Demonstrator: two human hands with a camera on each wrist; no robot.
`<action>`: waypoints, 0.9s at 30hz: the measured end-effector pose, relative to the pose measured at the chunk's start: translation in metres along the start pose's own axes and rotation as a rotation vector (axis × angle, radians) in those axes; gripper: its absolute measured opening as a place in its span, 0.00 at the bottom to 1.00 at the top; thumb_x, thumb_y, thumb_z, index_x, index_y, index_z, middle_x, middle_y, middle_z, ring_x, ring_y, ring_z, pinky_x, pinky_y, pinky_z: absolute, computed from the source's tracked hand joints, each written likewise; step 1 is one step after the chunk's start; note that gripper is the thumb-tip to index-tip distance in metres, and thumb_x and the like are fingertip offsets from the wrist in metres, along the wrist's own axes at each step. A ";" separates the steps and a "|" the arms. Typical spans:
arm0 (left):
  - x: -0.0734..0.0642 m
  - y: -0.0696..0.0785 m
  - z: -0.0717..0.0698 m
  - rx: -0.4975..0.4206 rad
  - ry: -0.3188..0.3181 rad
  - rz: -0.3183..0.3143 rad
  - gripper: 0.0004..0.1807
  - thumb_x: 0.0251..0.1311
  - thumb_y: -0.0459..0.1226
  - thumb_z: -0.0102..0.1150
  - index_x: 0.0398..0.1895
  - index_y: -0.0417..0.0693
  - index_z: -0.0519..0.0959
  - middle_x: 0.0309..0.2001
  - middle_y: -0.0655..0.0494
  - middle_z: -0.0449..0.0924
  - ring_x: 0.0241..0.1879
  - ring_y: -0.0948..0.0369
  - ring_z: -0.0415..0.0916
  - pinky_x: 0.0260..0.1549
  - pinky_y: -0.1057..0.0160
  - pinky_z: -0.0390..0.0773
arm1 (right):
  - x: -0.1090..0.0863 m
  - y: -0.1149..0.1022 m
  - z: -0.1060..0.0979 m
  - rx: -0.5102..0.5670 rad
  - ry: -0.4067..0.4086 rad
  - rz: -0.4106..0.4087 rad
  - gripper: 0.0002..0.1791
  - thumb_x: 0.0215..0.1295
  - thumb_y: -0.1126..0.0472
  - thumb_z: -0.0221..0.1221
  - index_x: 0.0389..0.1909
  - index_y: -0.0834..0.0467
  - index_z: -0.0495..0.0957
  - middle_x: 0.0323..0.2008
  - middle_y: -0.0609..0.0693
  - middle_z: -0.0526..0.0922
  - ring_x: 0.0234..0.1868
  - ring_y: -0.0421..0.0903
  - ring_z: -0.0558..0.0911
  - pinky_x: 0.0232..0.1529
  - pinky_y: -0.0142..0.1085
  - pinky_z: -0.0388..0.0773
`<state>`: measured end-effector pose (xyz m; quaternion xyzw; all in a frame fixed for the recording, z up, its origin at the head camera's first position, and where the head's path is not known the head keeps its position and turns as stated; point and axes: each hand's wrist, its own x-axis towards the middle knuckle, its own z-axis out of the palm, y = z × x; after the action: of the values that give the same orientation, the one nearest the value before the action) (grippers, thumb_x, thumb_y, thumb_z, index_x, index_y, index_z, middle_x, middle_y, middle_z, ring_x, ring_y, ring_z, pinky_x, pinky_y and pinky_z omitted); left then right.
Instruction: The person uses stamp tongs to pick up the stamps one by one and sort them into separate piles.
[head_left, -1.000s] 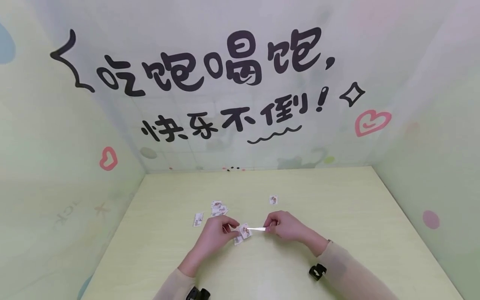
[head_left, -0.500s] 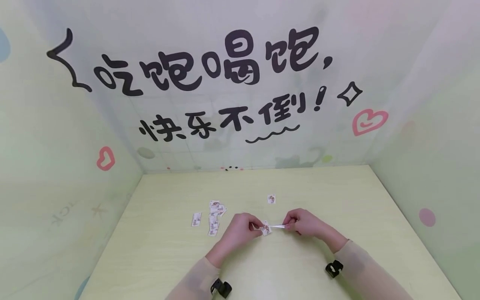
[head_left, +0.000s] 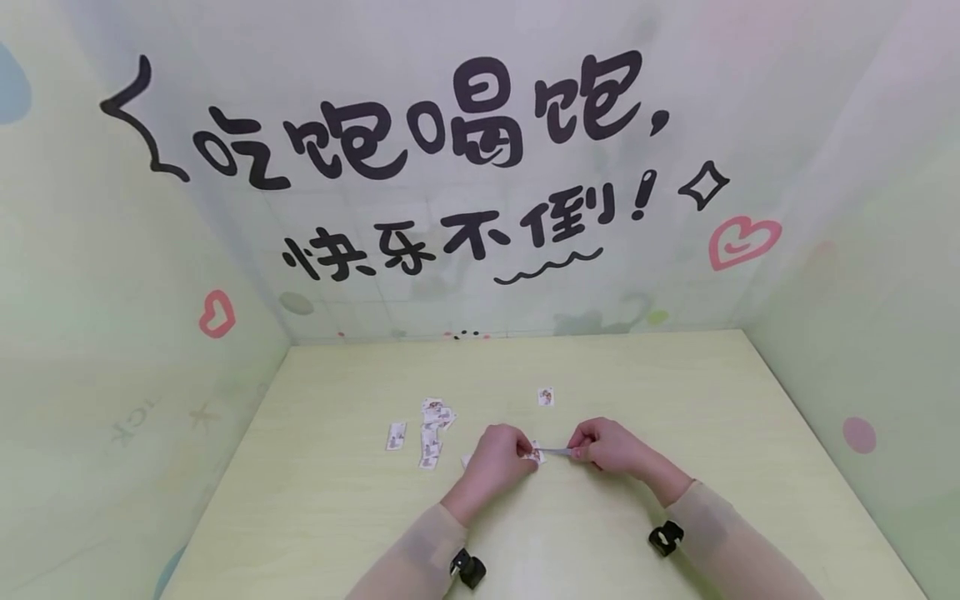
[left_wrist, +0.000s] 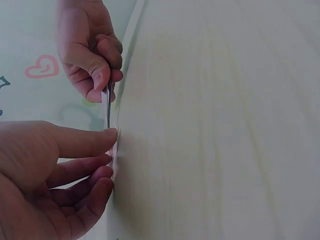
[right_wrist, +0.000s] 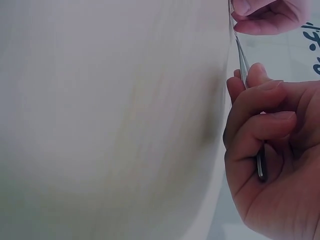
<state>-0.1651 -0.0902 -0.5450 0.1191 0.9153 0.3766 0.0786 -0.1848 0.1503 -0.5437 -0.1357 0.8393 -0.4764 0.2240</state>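
Observation:
My left hand (head_left: pixel 497 460) holds a small printed card (head_left: pixel 540 457) by its fingertips just above or on the table; the fingers cover most of it. Tweezers (head_left: pixel 557 452) are gripped in my right hand (head_left: pixel 613 452), and their tips reach the card. Seen from the right wrist, the dark rear end of the tweezers (right_wrist: pixel 262 167) pokes out below the curled fingers. In the left wrist view the card (left_wrist: pixel 115 150) shows only edge-on, beside the thumb and fingers. A pale corner of another piece (head_left: pixel 466 460) peeks out behind my left wrist.
To the left lie a cluster of overlapping printed cards (head_left: pixel 431 435) and a separate card (head_left: pixel 396 436). One single card (head_left: pixel 546 397) lies farther back, right of centre. Printed walls (head_left: pixel 480 308) enclose the pale wooden table (head_left: pixel 637 375) at the back and sides.
Both hands have moved right with the card and tweezers, uncovering more of the card cluster at left. Over the last half second, the left hand has shifted slightly and covers more of the card.

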 end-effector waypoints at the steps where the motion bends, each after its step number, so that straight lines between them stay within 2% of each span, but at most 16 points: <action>1: 0.000 0.000 0.001 0.007 0.003 -0.003 0.07 0.53 0.31 0.79 0.34 0.42 0.89 0.29 0.59 0.82 0.30 0.63 0.75 0.34 0.61 0.80 | 0.000 0.000 0.000 -0.002 0.004 0.004 0.03 0.70 0.67 0.65 0.37 0.64 0.84 0.26 0.49 0.79 0.23 0.42 0.72 0.26 0.33 0.69; 6: 0.002 0.000 0.003 0.023 0.013 -0.008 0.07 0.53 0.32 0.80 0.33 0.42 0.89 0.29 0.59 0.82 0.29 0.62 0.75 0.33 0.60 0.80 | 0.000 0.002 0.001 -0.002 0.006 0.015 0.02 0.71 0.67 0.66 0.37 0.63 0.84 0.27 0.48 0.79 0.24 0.42 0.72 0.27 0.33 0.70; 11: 0.003 -0.001 0.002 -0.004 -0.011 -0.027 0.07 0.53 0.31 0.80 0.33 0.43 0.89 0.29 0.60 0.80 0.30 0.63 0.75 0.33 0.61 0.79 | 0.000 0.003 0.000 0.017 -0.034 0.008 0.02 0.71 0.67 0.66 0.38 0.62 0.84 0.26 0.48 0.79 0.23 0.41 0.73 0.27 0.33 0.71; 20: 0.007 -0.005 -0.001 0.010 -0.031 0.027 0.08 0.51 0.29 0.80 0.33 0.43 0.90 0.27 0.62 0.81 0.29 0.65 0.75 0.33 0.64 0.79 | 0.001 0.003 0.000 0.037 -0.066 0.024 0.02 0.71 0.67 0.66 0.37 0.62 0.84 0.25 0.48 0.79 0.23 0.42 0.72 0.27 0.33 0.70; 27: 0.007 -0.007 -0.002 -0.021 -0.035 0.038 0.09 0.47 0.29 0.81 0.33 0.43 0.90 0.28 0.61 0.82 0.30 0.65 0.76 0.34 0.64 0.80 | 0.001 0.002 0.001 0.046 -0.065 0.029 0.02 0.71 0.67 0.65 0.37 0.62 0.83 0.25 0.48 0.78 0.23 0.42 0.72 0.27 0.33 0.70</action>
<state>-0.1731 -0.0950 -0.5488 0.1421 0.9074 0.3855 0.0888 -0.1855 0.1506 -0.5462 -0.1338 0.8224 -0.4874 0.2611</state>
